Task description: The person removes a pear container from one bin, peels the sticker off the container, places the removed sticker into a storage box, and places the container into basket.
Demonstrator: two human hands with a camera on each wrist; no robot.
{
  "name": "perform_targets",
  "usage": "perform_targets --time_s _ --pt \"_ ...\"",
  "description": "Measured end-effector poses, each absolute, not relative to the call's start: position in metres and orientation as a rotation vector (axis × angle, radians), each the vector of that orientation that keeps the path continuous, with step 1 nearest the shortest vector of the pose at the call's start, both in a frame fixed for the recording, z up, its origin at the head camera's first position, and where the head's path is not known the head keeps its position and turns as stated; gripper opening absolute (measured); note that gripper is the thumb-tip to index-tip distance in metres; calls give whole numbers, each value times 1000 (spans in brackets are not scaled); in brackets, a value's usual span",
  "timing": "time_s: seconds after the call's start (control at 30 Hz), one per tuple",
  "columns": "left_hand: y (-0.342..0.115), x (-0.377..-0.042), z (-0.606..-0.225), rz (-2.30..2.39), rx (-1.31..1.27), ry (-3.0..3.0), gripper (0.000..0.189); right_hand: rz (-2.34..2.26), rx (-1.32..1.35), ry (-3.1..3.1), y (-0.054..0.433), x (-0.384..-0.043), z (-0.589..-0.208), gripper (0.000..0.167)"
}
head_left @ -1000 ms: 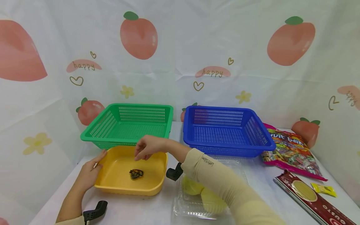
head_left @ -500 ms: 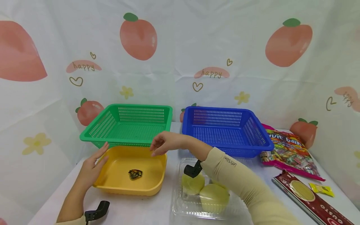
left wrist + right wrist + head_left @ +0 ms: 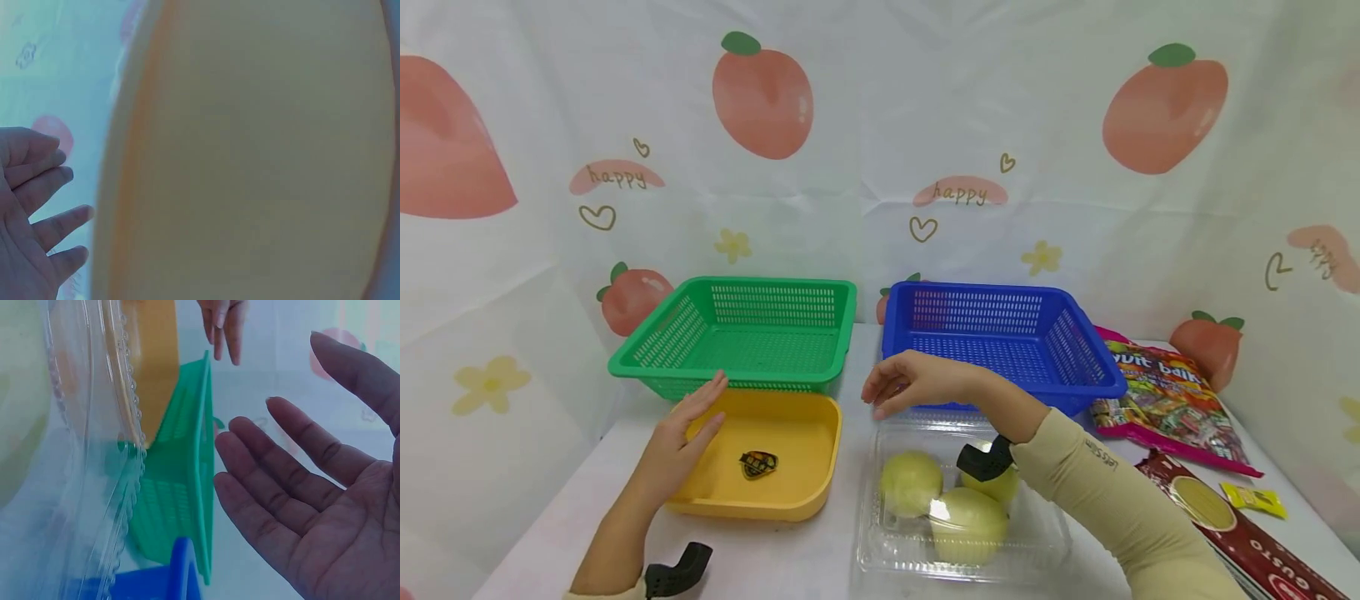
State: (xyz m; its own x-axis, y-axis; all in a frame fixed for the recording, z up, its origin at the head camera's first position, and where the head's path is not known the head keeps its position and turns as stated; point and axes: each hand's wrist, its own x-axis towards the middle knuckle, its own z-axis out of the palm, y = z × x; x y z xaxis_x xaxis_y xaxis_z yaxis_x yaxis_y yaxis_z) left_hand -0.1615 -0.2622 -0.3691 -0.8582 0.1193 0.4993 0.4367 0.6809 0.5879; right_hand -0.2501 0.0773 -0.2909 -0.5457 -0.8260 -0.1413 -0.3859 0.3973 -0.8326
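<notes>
My left hand [image 3: 681, 446] hovers over the left side of the yellow tub [image 3: 808, 500], fingers straight and holding nothing. On the tub's floor lies a small dark piece with a gold and red pattern [image 3: 758, 464]; its kind is unclear. My right hand [image 3: 925, 383] hangs in the air above the back edge of a clear plastic clamshell box [image 3: 880, 554], in front of the blue basket [image 3: 1000, 392]. In the right wrist view its fingers [image 3: 300, 434] are loosely bent, with nothing between them. Three pale yellow-green round fruits [image 3: 967, 523] show through the box.
A green basket [image 3: 730, 367] stands behind the tub. At the right lie a large bag of wrapped candies [image 3: 1172, 400], a dark red flat package [image 3: 1240, 533] and a small yellow packet [image 3: 1253, 500]. A printed cloth [image 3: 865, 108] hangs behind everything.
My right hand has moved right, from above the yellow tub to above the clear box. The left hand has let go of the tub's rim and shifted right over it.
</notes>
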Motion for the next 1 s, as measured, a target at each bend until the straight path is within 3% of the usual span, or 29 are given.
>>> perform_targets --time_s 0.37,0.77,1.0 --pt "-238 -161 -360 -913 -579 -2460 48 -1110 -1029 2161 130 -232 -290 40" --pt "-196 -156 -366 -1163 -757 -2456 51 -1265 -1117 2186 184 -201 -300 56" --pt "-179 -152 -376 -1264 -823 -2392 57 -1414 -1115 2211 214 -179 -315 55"
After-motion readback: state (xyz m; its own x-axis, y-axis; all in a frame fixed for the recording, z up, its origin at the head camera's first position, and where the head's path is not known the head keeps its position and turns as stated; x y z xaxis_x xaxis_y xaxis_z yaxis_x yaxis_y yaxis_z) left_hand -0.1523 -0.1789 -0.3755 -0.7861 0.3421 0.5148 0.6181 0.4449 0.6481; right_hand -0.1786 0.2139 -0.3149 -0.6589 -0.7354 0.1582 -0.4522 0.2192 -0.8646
